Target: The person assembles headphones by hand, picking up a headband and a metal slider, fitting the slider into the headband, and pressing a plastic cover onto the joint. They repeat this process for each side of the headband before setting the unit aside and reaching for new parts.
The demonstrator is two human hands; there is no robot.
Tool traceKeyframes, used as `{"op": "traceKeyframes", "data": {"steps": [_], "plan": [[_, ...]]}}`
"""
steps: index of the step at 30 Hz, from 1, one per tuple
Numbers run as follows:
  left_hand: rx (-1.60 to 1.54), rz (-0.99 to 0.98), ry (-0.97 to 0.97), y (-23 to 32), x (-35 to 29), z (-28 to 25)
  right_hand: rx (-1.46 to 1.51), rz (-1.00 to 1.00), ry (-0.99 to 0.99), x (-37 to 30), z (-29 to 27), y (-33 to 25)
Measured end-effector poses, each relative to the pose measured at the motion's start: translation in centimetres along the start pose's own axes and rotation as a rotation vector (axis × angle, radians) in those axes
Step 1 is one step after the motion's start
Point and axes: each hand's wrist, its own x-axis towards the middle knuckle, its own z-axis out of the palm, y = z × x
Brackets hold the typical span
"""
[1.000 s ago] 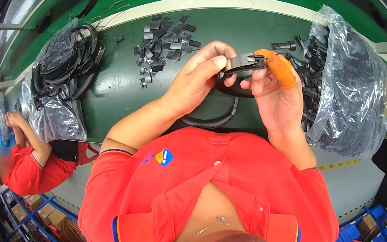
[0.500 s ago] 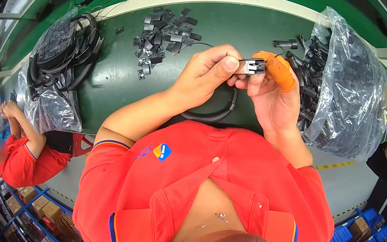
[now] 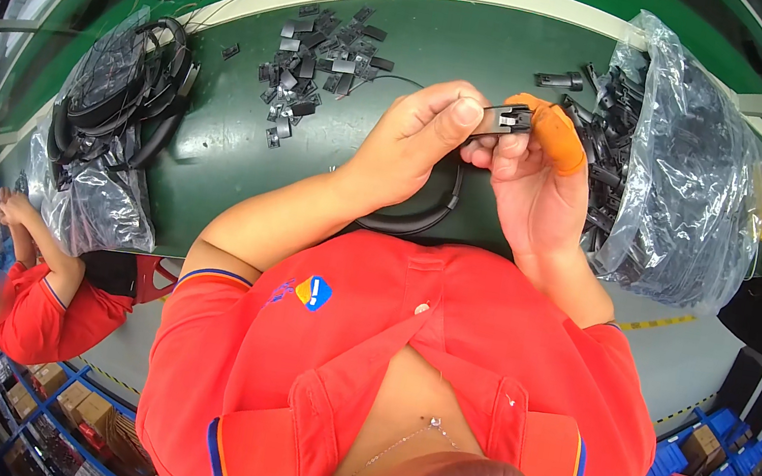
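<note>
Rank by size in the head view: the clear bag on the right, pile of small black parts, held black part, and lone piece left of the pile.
1. Clear bag
2. Pile of small black parts
3. Held black part, perhaps enlarged by nearness
4. Lone piece

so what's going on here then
A person holds a small dark part over a green table, the left hand gripping one end and the right hand, with orange finger covers, at the other. A black curved band lies below the hands. Loose black pieces sit farther back, headsets at the left, and a clear bag at the right.
</note>
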Motion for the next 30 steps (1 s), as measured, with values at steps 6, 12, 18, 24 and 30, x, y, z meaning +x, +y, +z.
{"op": "traceKeyframes", "data": {"steps": [6, 12, 18, 24, 30], "plan": [[0.286, 0.037, 0.045, 0.5, -0.1, 0.1, -0.06, -0.003, 0.022, -0.1, 0.0, 0.0], [0.036, 0.022, 0.008, 0.3, -0.2, 0.3, -0.04, -0.019, 0.051, -0.5, 0.6, 0.2], [0.483, 0.134, 0.055, 0.0, -0.1, 0.2, -0.143, -0.065, 0.027, -0.5, 0.3, 0.0], [-0.017, 0.108, -0.045, 0.0, -0.6, 0.5, 0.025, 0.03, 0.021, -1.0, 1.2, -0.3], [0.154, 0.105, -0.026, 0.1, -0.6, 0.9, -0.154, -0.122, 0.004, -1.1, 0.7, -0.3]]}}
